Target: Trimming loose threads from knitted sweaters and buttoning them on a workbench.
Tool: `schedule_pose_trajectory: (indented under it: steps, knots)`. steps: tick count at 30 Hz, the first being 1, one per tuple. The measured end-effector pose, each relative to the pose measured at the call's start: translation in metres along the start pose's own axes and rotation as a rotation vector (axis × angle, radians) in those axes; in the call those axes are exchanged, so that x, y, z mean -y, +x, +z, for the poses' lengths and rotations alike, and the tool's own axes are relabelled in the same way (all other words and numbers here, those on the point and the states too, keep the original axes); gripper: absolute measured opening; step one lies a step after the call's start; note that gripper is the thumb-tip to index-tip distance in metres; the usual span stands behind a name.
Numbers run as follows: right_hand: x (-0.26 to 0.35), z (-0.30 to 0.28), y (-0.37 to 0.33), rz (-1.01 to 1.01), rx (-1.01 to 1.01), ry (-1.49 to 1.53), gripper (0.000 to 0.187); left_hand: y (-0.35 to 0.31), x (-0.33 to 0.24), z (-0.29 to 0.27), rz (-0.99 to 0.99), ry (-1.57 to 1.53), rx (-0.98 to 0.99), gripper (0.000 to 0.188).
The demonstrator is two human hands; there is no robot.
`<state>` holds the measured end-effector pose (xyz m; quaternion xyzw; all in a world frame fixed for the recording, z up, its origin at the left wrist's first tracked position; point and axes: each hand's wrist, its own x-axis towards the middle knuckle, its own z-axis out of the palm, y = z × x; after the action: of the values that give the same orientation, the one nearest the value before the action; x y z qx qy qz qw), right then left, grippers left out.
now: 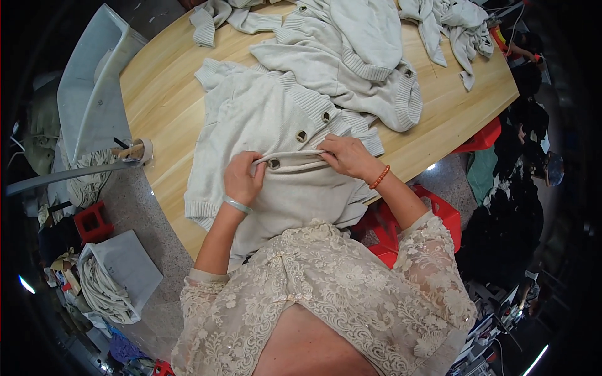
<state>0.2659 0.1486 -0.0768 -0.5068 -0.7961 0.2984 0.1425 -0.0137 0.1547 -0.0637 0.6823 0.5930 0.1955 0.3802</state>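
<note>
A cream knitted cardigan (251,113) with ribbed edges and large dark buttons lies spread before me, its near part hanging over the table's edge toward my lap. My left hand (243,178) pinches a folded edge of it beside a button. Further right, my right hand (351,156) grips the same fold between thumb and fingers, so a strip of knit is stretched between both hands. Two more buttons show just beyond the fold. Behind it, further cream knitted garments (364,94) lie heaped, partly overlapping the cardigan's far side.
The wooden table (157,81) has more knitwear (451,31) at its far right. A pale plastic bin (94,81) stands at the left, near a small cup (145,150) on the edge. On the floor are a bin of knitwear (106,282), a red stool (94,222) and dark fabric (508,213).
</note>
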Motion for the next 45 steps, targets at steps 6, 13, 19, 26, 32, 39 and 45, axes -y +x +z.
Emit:
schedule_pose_trajectory:
  steps: [6, 13, 19, 26, 32, 39, 45]
  knots:
    - [0.012, 0.009, 0.000, -0.041, -0.230, 0.243, 0.017, 0.012, -0.054, 0.035, 0.542, 0.097, 0.040, 0.038]
    - [0.018, 0.018, -0.004, 0.026, -0.328, 0.406, 0.011, 0.025, -0.038, 0.062, 0.450, 0.299, 0.000, 0.017]
    - [-0.001, 0.021, 0.007, 0.097, -0.283, 0.402, 0.013, 0.040, -0.041, 0.061, 0.056, -0.293, 0.000, 0.023]
    - [-0.001, 0.025, 0.011, 0.015, -0.300, 0.277, 0.017, 0.068, -0.045, 0.076, 0.113, 0.097, 0.005, 0.013]
    - [0.000, 0.022, 0.010, -0.020, -0.374, 0.361, 0.028, 0.084, -0.038, 0.067, -0.240, -0.560, 0.201, 0.015]
    - [0.007, 0.028, 0.011, -0.036, -0.442, 0.276, 0.044, 0.082, -0.033, 0.053, -0.361, -0.707, 0.269, 0.013]
    - [-0.004, 0.030, 0.002, -0.058, -0.321, 0.159, 0.040, 0.068, -0.041, 0.064, -0.220, -0.657, 0.209, 0.011]
